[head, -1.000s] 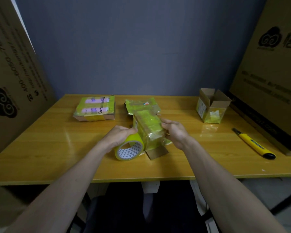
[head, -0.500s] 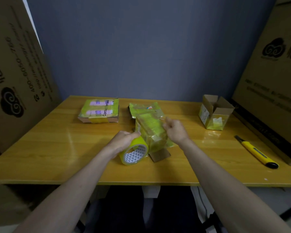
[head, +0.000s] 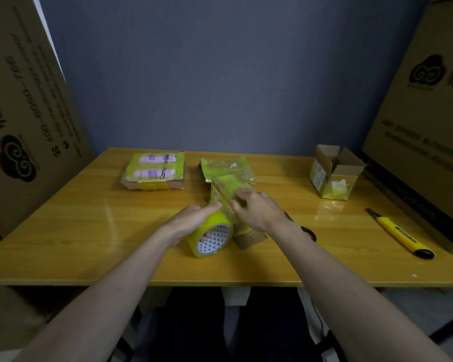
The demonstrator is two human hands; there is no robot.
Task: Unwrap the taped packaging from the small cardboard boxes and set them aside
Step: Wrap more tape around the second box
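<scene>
The right hand's (head: 259, 210) fingers (head: 237, 205) curl onto the top of the taped box (head: 224, 189) at frame centre, seemingly picking at its yellow wrap; the left hand (head: 191, 222) grips the tape roll (head: 211, 237) pressed against the box's left side. The box stands tall on the surface (head: 89, 231), so a hard pull could tip it or tear the film short. The roll, on its edge, may roll off if let go. Upper left lies a flat taped pack (head: 154, 171); the opened box (head: 334, 176) and cutter (head: 400, 235) sit at right.
</scene>
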